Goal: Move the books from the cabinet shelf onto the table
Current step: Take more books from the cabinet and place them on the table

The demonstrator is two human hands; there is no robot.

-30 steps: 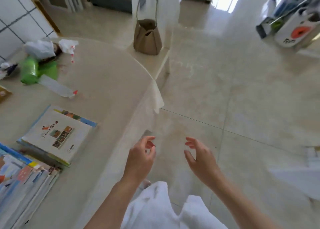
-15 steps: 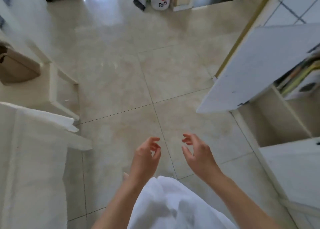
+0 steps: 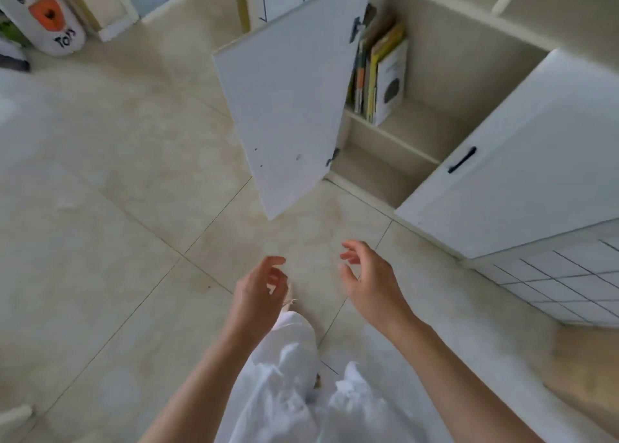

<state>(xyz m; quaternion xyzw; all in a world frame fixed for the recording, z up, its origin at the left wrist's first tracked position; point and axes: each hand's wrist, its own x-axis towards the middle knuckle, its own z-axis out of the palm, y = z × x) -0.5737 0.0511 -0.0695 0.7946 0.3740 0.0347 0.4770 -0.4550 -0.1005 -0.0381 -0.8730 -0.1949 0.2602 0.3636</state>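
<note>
From the head camera I look down at both hands held out over the tiled floor. My left hand is loosely cupped, fingers curled with a gap to the thumb, and holds nothing. My right hand is likewise half open, fingers bent inward, thumb apart, nothing in it. The two are near each other but apart, and neither touches the cabinet.

The books stand upright on the cabinet shelf, packed against the left side of the compartment, well apart from my hands. I can see a white-covered one with a dark round mark at the outer right, then yellow and orange spines beside it. The open cabinet door swings out in front and hides the left part of the row, so I cannot tell how many books are there. Their titles are too blurred to read.

Below that shelf is a lower compartment; only part of it shows, the rest covered by the closed door with a black handle to the right. The cabinet's top is cut off by the upper edge.

White clothing fills the bottom centre and hides most of my feet. At the upper left a white toy bin with an orange patch is cut by the frame. The table is out of view.
</note>
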